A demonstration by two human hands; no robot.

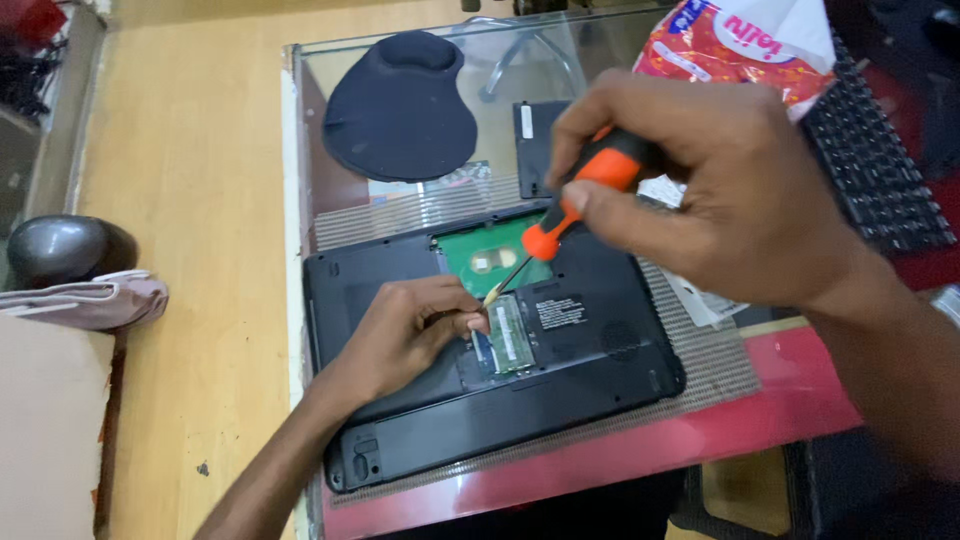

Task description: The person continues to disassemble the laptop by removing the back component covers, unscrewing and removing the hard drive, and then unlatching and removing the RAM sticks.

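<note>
A black laptop [480,390] lies upside down on a woven grey mat [700,365] on a glass-topped table [560,470], its service bay open so that a green hard-drive board [490,255] and a green memory module [510,335] show through the base. The person's left hand [405,335] rests on the laptop's underside just left of the open bay, its fingertips drawn together at the edge of the memory module; whether they actually nip the module or only press beside it cannot be told from this angle. The right hand [720,190] hangs above the laptop's upper right part and is closed around the orange-and-black handle of a screwdriver [570,210], thumb and fingers clamped on the grip. The shaft slants down and to the left, and its tip comes down at the bay beside the left fingertips, near the top corner of the memory module. Behind the laptop, toward the far edge of the table, lies a dark mouse pad [400,110] with a wrist rest, and to its right a small black cover panel [535,145]. Right of the laptop sits a black keyboard [875,170], with a red-and-white plastic bag [730,45] behind it.
</note>
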